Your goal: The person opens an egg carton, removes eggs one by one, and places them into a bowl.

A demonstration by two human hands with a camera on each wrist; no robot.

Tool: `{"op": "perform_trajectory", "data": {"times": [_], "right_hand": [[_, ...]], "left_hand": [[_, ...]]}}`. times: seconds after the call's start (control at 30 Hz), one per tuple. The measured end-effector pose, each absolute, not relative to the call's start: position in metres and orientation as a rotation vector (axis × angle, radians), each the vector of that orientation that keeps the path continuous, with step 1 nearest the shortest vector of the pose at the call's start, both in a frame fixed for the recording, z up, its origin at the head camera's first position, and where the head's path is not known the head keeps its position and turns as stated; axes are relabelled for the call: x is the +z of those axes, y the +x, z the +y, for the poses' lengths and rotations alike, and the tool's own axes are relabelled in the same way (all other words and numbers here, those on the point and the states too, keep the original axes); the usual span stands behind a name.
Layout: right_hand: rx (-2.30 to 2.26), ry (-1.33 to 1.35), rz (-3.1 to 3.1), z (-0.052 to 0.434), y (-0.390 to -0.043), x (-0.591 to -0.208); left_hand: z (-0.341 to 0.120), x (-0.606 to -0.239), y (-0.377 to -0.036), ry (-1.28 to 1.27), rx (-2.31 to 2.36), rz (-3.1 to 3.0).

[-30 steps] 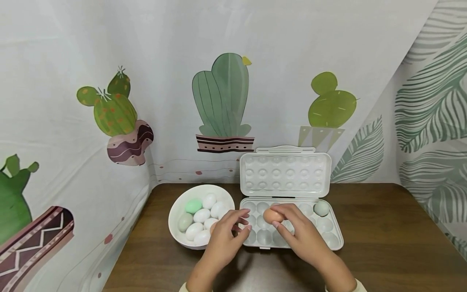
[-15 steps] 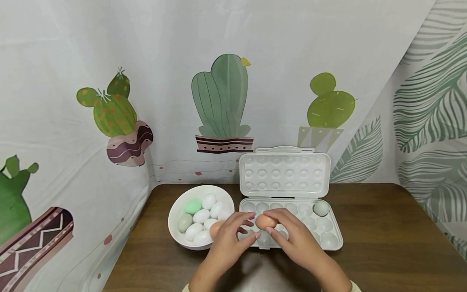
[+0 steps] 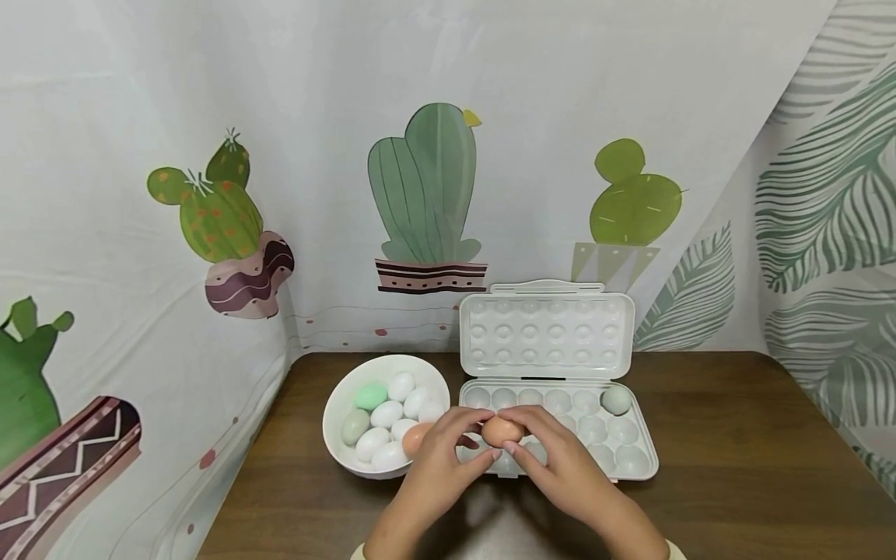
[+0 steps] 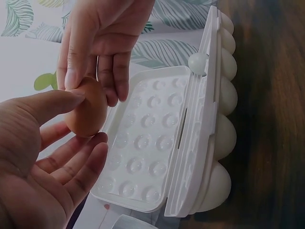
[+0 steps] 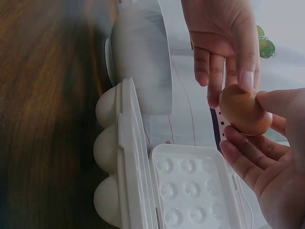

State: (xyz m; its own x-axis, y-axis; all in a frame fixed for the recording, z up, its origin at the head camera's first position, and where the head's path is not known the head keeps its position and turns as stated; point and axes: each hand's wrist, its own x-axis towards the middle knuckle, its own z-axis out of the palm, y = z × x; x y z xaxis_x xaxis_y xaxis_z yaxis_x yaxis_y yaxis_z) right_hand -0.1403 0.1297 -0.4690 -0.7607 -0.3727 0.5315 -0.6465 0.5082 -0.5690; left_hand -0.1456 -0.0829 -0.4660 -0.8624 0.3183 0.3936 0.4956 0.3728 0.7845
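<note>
A brown egg [image 3: 501, 431] is held between my two hands, raised over the front left part of a white egg carton [image 3: 647, 451]. My left hand [image 3: 442, 460] pinches its left end with thumb and fingertips. From the other side, my right hand [image 3: 563, 470] grips the same egg. The left wrist view shows both thumbs on the egg [image 4: 89, 112], with fingertips below and behind it. One pale green egg [image 3: 617, 400] sits in the carton's back right cup. Part of the carton's cups lies hidden behind my hands.
To the left, a white bowl [image 3: 334, 412] holds several white eggs [image 3: 386, 414], green ones [image 3: 371, 395] and another brown egg [image 3: 414, 440]. The carton's lid [image 3: 547, 338] stands raised at the back, before a cactus-printed cloth [image 3: 539, 155]. Everything rests on a brown wooden table [image 3: 728, 467].
My right hand has brought the brown egg left and slightly nearer to me. My left hand, earlier apart from it with fingers spread, now holds its left end.
</note>
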Motion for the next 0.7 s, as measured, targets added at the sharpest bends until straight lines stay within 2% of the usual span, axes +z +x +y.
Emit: {"op": "perform_trajectory", "data": {"times": [0.7], "right_hand": [[1.151,0.880,-2.446,0.1254,-0.1369,-0.4663]], "left_hand": [[-0.0837,-0.4666,-0.1462,-0.755,-1.415,-2.459]]}}
